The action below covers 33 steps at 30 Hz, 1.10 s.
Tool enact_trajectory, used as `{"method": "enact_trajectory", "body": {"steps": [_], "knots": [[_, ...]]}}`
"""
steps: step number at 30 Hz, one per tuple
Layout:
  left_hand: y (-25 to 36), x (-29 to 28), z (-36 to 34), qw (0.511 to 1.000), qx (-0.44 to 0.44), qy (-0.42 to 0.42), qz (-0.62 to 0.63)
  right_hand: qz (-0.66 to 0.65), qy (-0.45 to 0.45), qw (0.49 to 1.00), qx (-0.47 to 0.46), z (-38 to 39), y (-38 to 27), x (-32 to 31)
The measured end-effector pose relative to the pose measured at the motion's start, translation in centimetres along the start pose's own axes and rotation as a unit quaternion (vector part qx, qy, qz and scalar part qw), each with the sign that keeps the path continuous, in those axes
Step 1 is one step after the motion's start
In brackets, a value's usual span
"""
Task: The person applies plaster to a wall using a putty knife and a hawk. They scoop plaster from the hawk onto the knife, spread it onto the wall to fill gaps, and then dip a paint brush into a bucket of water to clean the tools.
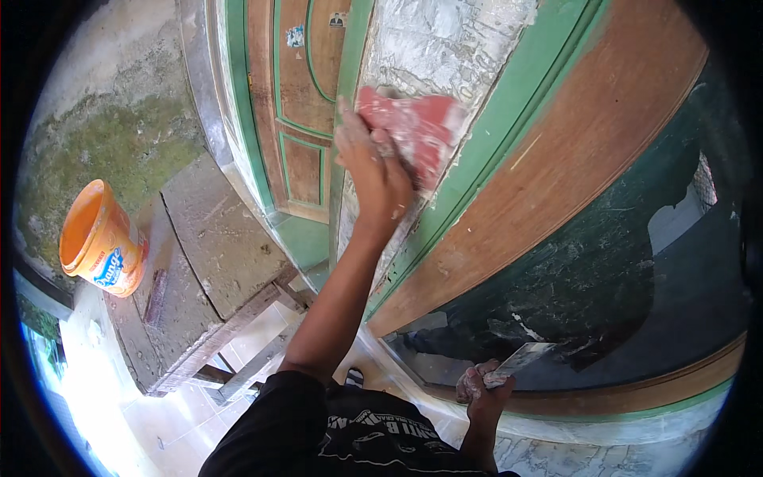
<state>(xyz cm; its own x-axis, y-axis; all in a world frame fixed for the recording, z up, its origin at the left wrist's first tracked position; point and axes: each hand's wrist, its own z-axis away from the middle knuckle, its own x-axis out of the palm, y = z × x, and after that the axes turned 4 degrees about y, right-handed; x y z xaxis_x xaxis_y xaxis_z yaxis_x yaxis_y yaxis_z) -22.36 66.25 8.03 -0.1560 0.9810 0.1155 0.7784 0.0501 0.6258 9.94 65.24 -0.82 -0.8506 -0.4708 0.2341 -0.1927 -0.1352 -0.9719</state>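
1. Near the upper centre of the frame, the left hand (375,163) is raised, its fingers closed over the lower left edge of a red flat scraper (417,131) smeared with white filler.
2. That scraper lies flat against a grey-white plastered strip (445,40) which runs from the top centre down toward the middle of the frame.
3. Green trim (509,127) borders the strip on its right, and a broad brown wooden band (572,159) slants beside it toward the upper right.
4. At the lower centre right, the right hand (483,389) is curled tight around the handle of a metal putty knife (520,359), whose blade points up and to the right.
5. Behind that blade sits a dark green glass pane (604,262); its surface looks smudged, though reflections make this hard to judge.
6. Left of the strip, a brown panelled door with green edging (298,103) fills the upper centre left.
7. An orange bucket (99,238) stands at the left edge of the frame, well apart from both hands, on a grey concrete ledge (214,238).
8. Pale floor tiles (159,413) show at the lower left below the ledge.
9. Open space lies between the two hands, crossed only by the left forearm (338,294).
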Motion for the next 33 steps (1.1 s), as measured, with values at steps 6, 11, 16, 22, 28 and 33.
{"method": "enact_trajectory", "body": {"steps": [6, 11, 16, 22, 28, 33], "knots": [[-3.0, -0.5, -0.7, 0.987, -0.098, 0.089, 0.088, 0.047, 0.042, 0.998, 0.002, -0.1, 0.3, -0.2], [0.0, 0.0, 0.1, 0.998, -0.022, 0.036, 0.037, 0.026, 0.017, 0.999, 0.011, -0.1, 0.2, 0.0], [-3.8, 0.0, -0.4, 0.992, -0.103, 0.072, 0.021, 0.036, 0.02, 0.999, -0.001, 0.1, -0.2, 0.4], [-1.0, -0.4, 0.9, 0.994, -0.051, 0.066, 0.069, 0.027, 0.016, 0.999, 0.008, 0.0, 0.4, 0.0], [-3.3, -0.7, 1.7, 0.995, -0.081, 0.048, -0.031, 0.005, 0.02, 1.0, -0.015, 0.3, -0.2, 0.5], [-4.3, -1.2, 1.8, 0.973, -0.168, 0.07, 0.142, 0.021, 0.035, 0.999, 0.011, 0.4, 0.1, 0.1]]}}
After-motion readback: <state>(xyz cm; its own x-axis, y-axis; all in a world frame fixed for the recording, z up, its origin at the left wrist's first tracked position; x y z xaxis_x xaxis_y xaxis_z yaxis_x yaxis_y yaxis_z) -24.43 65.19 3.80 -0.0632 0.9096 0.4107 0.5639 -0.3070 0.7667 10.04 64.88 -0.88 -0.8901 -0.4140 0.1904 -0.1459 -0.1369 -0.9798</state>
